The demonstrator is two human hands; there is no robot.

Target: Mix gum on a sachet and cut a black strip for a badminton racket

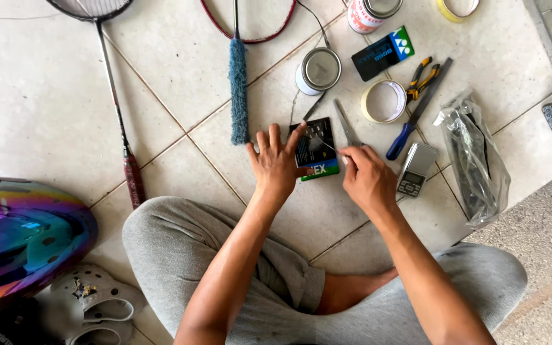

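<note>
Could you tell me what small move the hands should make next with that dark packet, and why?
Probably draw the string out further: the left hand pins the dark packet flat on the floor tiles, while the right hand pinches a thin string emerging from it.

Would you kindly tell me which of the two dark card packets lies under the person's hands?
The dark packet with the green bottom edge, pinned by the left hand; the other lies farther off, untouched.

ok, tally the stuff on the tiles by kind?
Rackets: 2
Tins: 2
Tape rolls: 2
String packs: 2
Scissors: 1
Pliers: 1
Scale: 1
Bag: 1
Total: 12
</note>
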